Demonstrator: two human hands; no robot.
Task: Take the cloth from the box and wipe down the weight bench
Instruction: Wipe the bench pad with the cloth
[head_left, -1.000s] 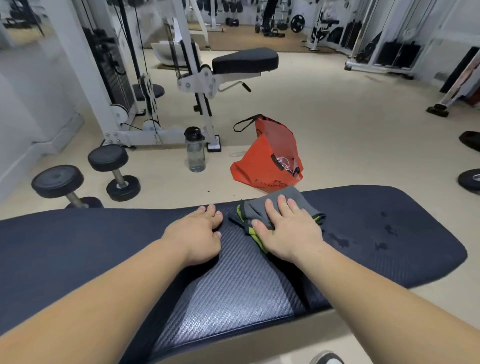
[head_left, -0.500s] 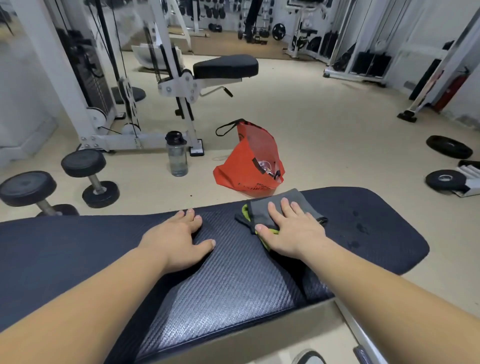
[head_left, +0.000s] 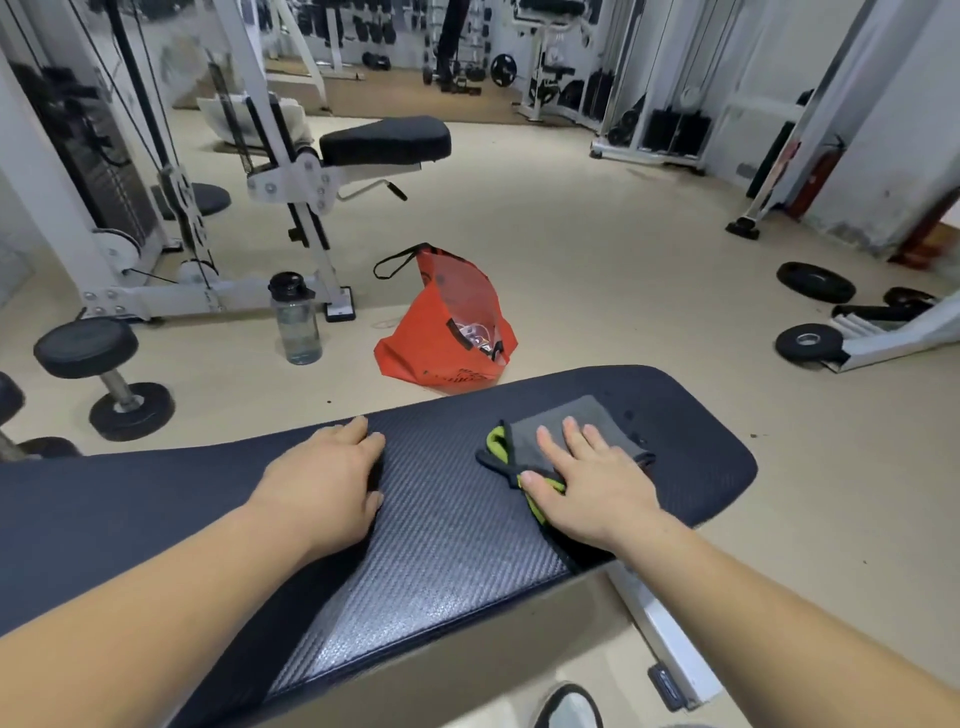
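A dark, textured weight bench pad runs across the lower view, its rounded end at the right. A grey cloth with a lime-green edge lies folded on the pad near that end. My right hand presses flat on the cloth, fingers spread over it. My left hand rests palm-down on the bare pad to the left of the cloth, holding nothing. A few wet spots show on the pad just beyond the cloth.
An orange bag stands on the floor behind the bench. A water bottle and dumbbells sit left of it, by a white machine frame. Weight plates lie at the right.
My right hand has slid the cloth to the right along the pad, toward the bench's rounded end. My view has shifted right. The left hand stays pressed on the pad.
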